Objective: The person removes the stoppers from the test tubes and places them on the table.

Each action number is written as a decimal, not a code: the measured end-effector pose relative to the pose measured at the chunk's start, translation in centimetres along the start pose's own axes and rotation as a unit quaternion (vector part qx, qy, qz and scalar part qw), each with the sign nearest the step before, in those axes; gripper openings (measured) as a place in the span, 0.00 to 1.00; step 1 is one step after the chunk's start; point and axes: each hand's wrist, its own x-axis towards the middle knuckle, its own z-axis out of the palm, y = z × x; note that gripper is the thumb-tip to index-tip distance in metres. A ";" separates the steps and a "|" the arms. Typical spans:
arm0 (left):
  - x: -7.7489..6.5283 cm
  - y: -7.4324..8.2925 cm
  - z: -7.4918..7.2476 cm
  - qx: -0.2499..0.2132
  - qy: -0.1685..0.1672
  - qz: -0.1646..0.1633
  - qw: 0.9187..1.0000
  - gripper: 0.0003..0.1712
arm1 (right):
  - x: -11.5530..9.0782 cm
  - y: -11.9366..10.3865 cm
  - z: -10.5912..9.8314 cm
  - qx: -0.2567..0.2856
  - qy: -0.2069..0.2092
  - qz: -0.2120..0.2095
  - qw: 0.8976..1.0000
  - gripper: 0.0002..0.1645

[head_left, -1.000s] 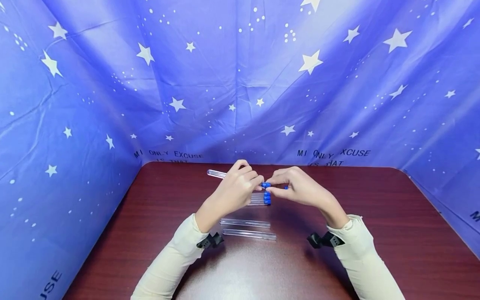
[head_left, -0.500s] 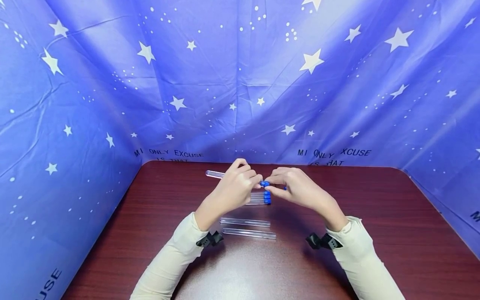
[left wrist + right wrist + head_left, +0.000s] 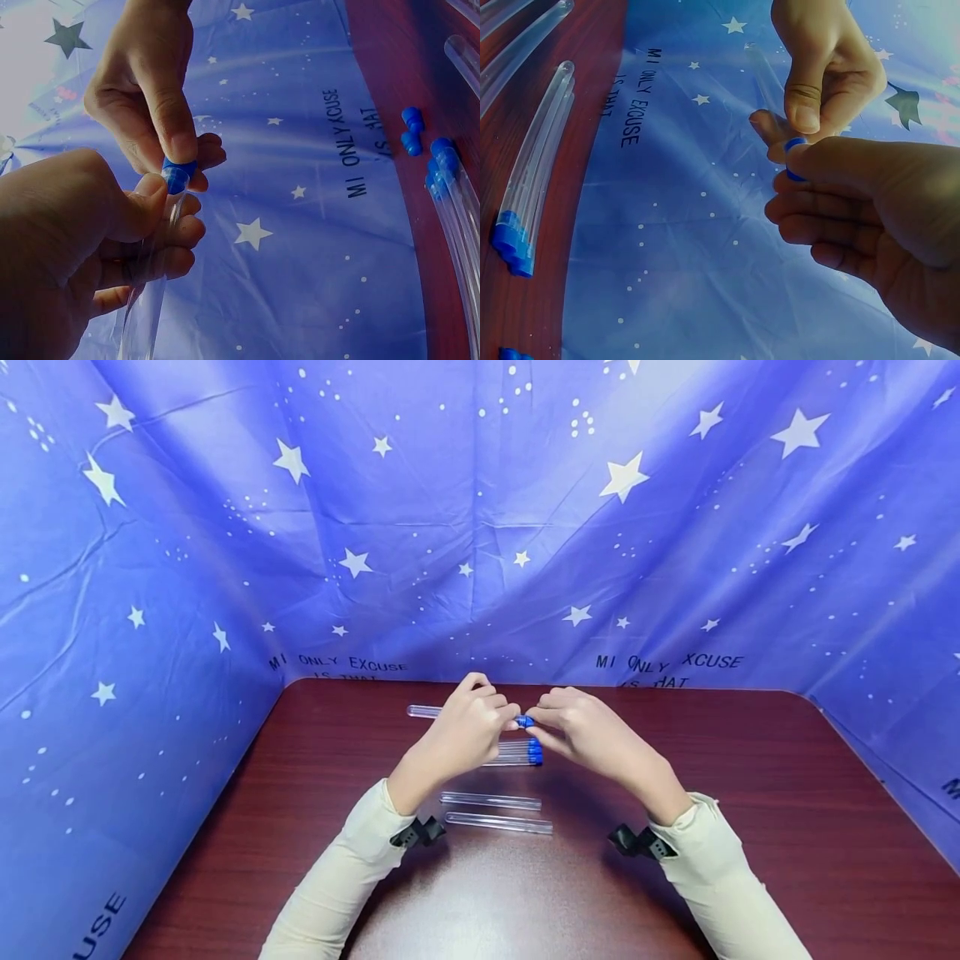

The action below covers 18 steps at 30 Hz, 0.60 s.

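My left hand [image 3: 471, 731] grips a clear test tube [image 3: 146, 311], whose rounded end sticks out on the far side of the hand in the head view. At the tube's mouth sits a blue cap [image 3: 178, 177], its ribbed lower part inside the glass-clear wall. The thumb and fingers of my right hand [image 3: 596, 735] pinch this cap from the right. Both hands are above the table, fingertips close together. Below them lies a row of several tubes with blue caps [image 3: 517, 752], partly hidden by the left hand.
Nearer me, two uncapped tubes [image 3: 491, 801] lie side by side on the dark red table [image 3: 750, 827]. Two loose blue caps [image 3: 412, 131] rest beside the capped row. A blue star-printed curtain [image 3: 420, 527] stands behind the table and along its sides.
Both hands have shifted slightly away from me and to the left with the tube. The right hand has come closer to the left, and less of the cap shows between them.
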 end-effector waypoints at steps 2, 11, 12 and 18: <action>0.0 0.0 0.0 -0.005 0.000 -0.004 1.000 0.09 | 0.1 -0.2 0.0 -0.009 0.010 -0.009 1.000 0.06; -0.1 -0.3 -0.2 -0.034 -0.012 -0.034 0.999 0.11 | 0.4 -0.3 0.2 -0.045 0.037 -0.032 0.998 0.06; -0.1 -0.4 -0.3 -0.040 -0.016 -0.038 0.998 0.11 | 0.4 -0.3 0.4 -0.048 0.041 -0.034 0.997 0.07; -0.1 -0.6 -0.8 -0.069 -0.043 -0.066 0.995 0.10 | 0.2 0.0 1.0 -0.088 0.065 -0.060 0.992 0.09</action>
